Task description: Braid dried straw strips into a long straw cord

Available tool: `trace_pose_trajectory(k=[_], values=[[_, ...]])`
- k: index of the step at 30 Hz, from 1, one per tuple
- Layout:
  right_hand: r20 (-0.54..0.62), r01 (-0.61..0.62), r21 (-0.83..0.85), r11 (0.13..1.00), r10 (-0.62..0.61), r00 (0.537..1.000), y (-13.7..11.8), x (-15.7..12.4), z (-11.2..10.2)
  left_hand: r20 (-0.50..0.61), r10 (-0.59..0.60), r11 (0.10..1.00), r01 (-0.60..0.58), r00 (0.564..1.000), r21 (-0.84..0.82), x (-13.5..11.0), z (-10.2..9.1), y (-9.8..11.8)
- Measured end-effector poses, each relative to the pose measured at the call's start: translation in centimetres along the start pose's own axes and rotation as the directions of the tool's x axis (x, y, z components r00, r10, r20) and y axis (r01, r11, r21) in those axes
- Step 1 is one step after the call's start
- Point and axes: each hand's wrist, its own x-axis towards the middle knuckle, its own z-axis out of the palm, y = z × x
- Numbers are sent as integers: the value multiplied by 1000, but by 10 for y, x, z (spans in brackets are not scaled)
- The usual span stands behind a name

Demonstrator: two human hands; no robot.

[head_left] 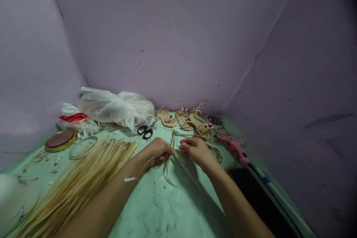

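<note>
My left hand (pixel 157 151) and my right hand (pixel 195 148) meet over the pale green table (pixel 156 208), both pinched on thin straw strands (pixel 172 156) that they hold between them. The strands' loose ends hang down toward me, and a braided part runs up and away from the fingers. A big bundle of straw (pixel 83 178) lies fanned out to the left of my left forearm.
Small woven straw sandals (pixel 185 118) lie at the back by the wall, with black scissors (pixel 146 131) to their left. A pink glue gun (pixel 235 147) lies at the right. White plastic bags (pixel 117 108), a round tin lid (pixel 60 139) and a ring (pixel 83 147) sit at the left.
</note>
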Motion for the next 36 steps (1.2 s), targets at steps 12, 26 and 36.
trace_pose_trajectory(k=[12, 26, 36], values=[[259, -188, 239, 953, 124, 958, 19, 12, 23, -22, 42, 952, -34, 999, 303, -3, 3, 7], [229, -241, 500, 832, 141, 963, 14, 3, 29, -257, 329, 631, -9, 909, 775, -38, 38, 17], [361, -247, 498, 832, 60, 931, 17, 4, 20, -79, -115, 979, 126, 990, 162, -16, 4, 23]])
